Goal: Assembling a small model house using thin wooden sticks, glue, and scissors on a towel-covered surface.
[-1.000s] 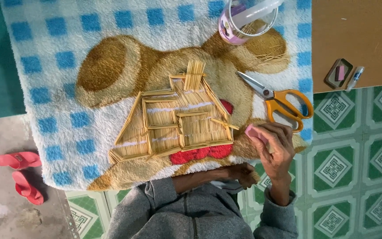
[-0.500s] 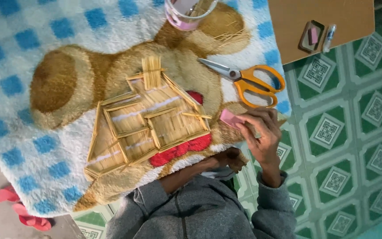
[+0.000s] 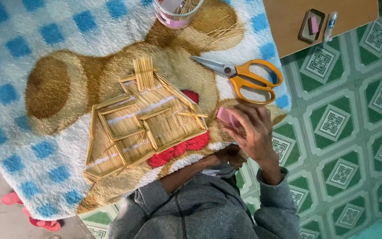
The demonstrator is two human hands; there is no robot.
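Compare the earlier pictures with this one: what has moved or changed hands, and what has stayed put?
Mostly the view has shifted, sliding the scene across the picture. The right hand still holds the pink block in its fingers beside the stick house. The left hand stays tucked beneath it. House, scissors, cup and blanket lie as before.
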